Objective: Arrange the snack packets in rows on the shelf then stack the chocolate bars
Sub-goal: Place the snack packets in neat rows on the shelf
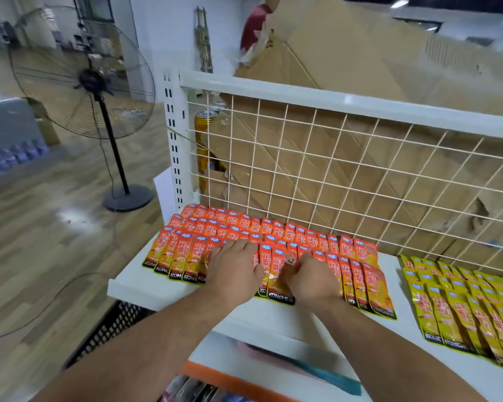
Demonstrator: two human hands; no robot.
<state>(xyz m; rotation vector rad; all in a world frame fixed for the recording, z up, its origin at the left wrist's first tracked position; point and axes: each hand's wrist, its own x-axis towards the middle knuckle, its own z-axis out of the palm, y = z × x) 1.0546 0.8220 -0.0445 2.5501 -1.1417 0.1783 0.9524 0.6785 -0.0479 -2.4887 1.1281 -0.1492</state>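
Note:
Orange-red snack packets (pixel 276 236) lie in overlapping rows across the left part of the white shelf (pixel 134 285). My left hand (pixel 233 268) lies flat, fingers spread, pressing on the front-row packets. My right hand (pixel 308 280) has its fingers curled and pinches one orange packet (pixel 279 281) in the front row. Yellow snack packets (pixel 465 309) sit in rows on the right part of the shelf. I see no chocolate bars.
A white wire-mesh back panel (pixel 331 175) closes the rear of the shelf, with flattened cardboard (pixel 360 68) behind it. A standing fan (pixel 96 91) is on the wooden floor to the left. A black crate (pixel 111 326) sits below the shelf edge. A lower shelf holds colourful items (pixel 302 369).

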